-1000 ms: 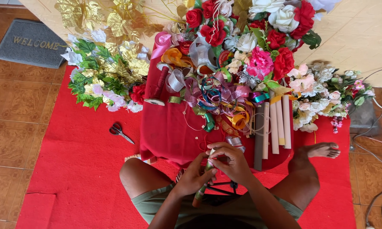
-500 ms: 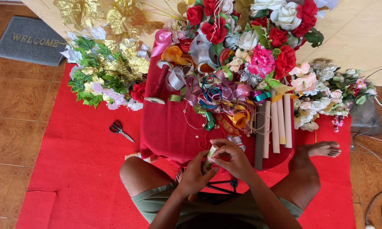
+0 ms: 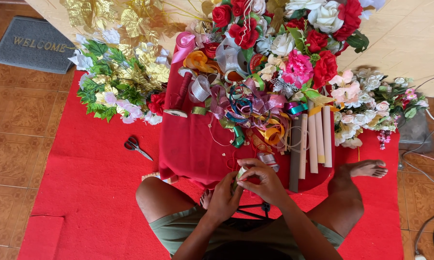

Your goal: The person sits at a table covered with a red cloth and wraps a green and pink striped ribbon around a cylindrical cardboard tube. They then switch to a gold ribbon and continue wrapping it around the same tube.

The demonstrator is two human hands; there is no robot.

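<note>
Pale green stem piece [image 3: 239,174] is being pinched between left hand [image 3: 224,198] and right hand [image 3: 264,182], fingers closing together on it, above the red cloth [image 3: 193,149] near curled ribbons [image 3: 255,110].

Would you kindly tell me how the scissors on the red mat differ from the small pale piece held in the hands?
The scissors are dark metal with black handles; the small pale piece is whitish-green. The scissors lie untouched on the red mat, well off to the person's left; the pale piece is pinched between the left hand and right hand above the lap. The scissors show whole; the pale piece is mostly hidden by fingers. Both are small craft items.
</note>
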